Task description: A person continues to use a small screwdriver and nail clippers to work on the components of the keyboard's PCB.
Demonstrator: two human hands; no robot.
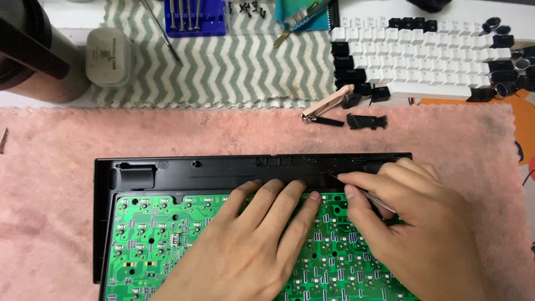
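Observation:
An opened black keyboard case (167,170) lies on a pink fuzzy mat, with a green circuit board (150,239) seated in it. My left hand (245,251) rests flat on the board, fingertips at the board's top edge. My right hand (412,228) pinches a thin metal tool (365,194), likely tweezers. The tool's tip points left at the black case strip just above the board. Both hands sit close together near the middle of the case.
A keyboard with black and white keycaps (423,56) lies at the back right, with loose black keycaps around it. A wooden-handled keycap puller (326,106), a small black brush (366,121), a blue screwdriver set (195,17), a white case (108,56) and a zigzag towel (234,67) lie behind.

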